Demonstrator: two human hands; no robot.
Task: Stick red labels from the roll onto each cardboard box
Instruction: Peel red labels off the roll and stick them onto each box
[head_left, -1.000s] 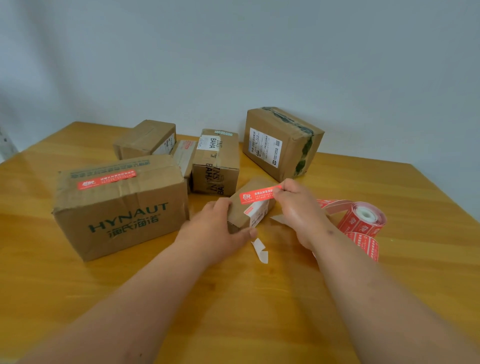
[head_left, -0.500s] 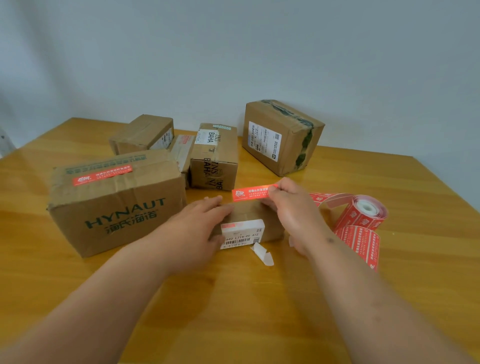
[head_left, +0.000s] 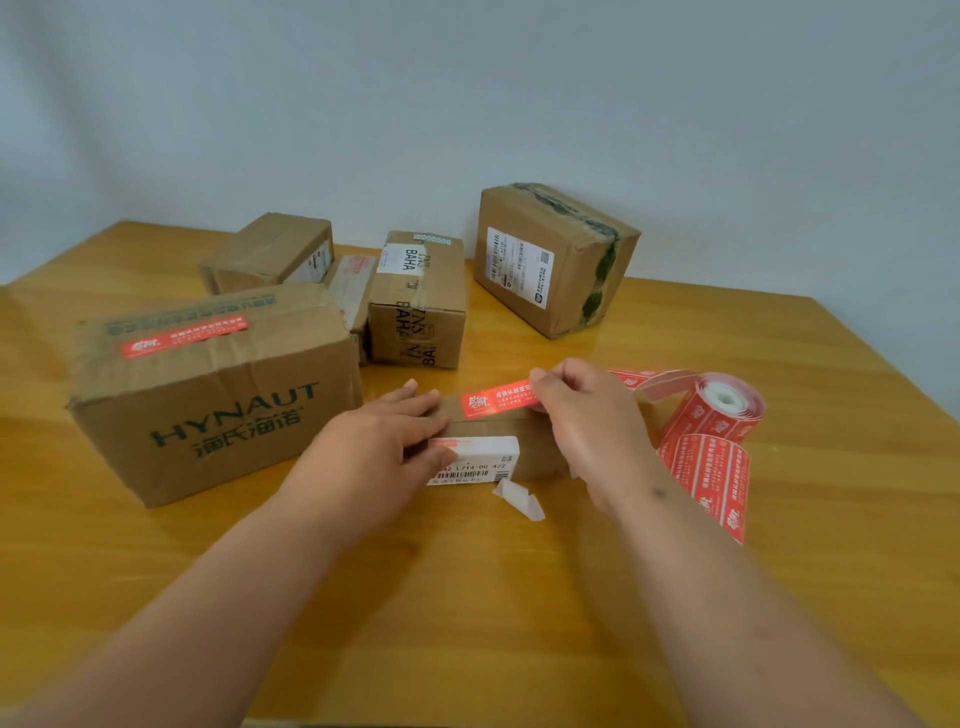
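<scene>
Left hand (head_left: 384, 447) lies flat, fingers straight, on small box (head_left: 498, 441); right hand (head_left: 582, 415) pinches red label (head_left: 493, 400) above it; big box (head_left: 218, 395) reads HYNAUT.

Readable print on the boxes

The big box (head_left: 213, 395) is showing "HYNAUT"; the middle box (head_left: 418, 301) is showing "BAHA"; the small box's white sticker (head_left: 475, 465) is showing "L714-00 472".

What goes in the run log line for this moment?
step: applying label | left hand: steadies small brown cardboard box | right hand: pinches red rectangular label over box top | red label roll: on table
</scene>
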